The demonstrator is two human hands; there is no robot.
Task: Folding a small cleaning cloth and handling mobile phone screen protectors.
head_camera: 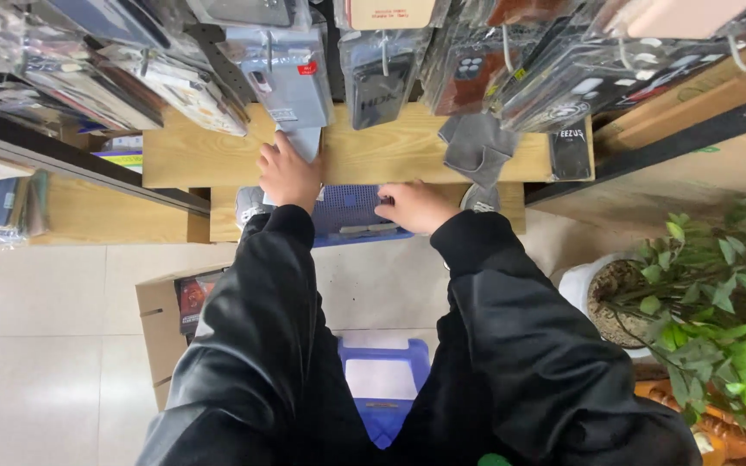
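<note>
My left hand (287,175) grips a pale grey flat packet (306,142) and holds it up against the wooden shelf (373,155). My right hand (414,205) reaches into a blue plastic basket (351,216) below that shelf, fingers curled on something inside that I cannot make out. Both arms wear black sleeves. Clear hanging packages of phone cases (287,73) crowd the rack just above my hands.
A grey cloth (479,148) lies on the shelf to the right. A blue plastic stool (383,380) stands between my arms on the tiled floor. An open cardboard box (170,315) sits at the left, a potted green plant (710,302) at the right.
</note>
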